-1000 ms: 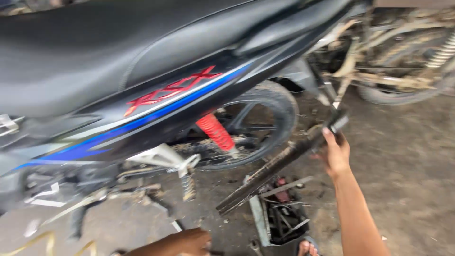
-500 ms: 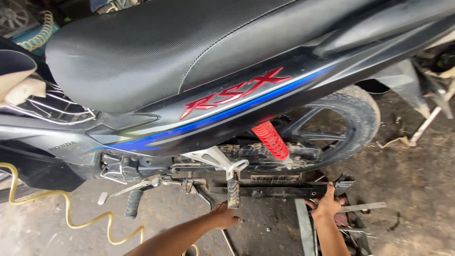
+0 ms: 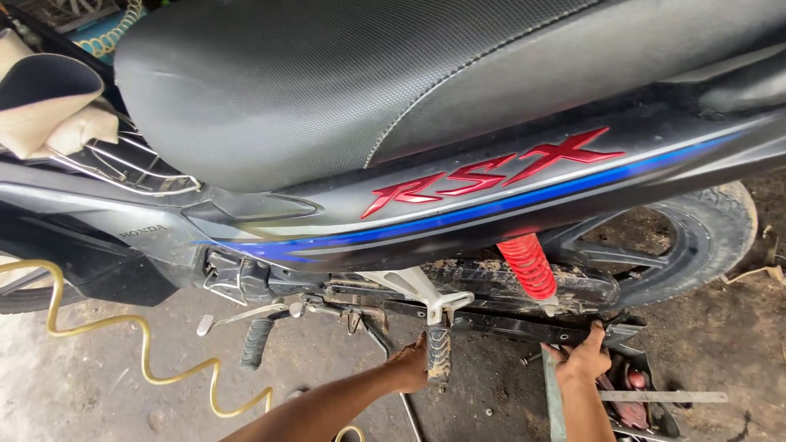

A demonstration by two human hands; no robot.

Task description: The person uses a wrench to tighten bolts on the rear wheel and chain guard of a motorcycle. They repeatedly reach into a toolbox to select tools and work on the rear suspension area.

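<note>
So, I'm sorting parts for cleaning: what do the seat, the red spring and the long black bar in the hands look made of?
Seat: black textured vinyl, by its grain and stitched seam. Red spring: painted metal coil, glossy. Long black bar: probably painted or plastic-coated metal, dull and dusty; right hand grips it.
</note>
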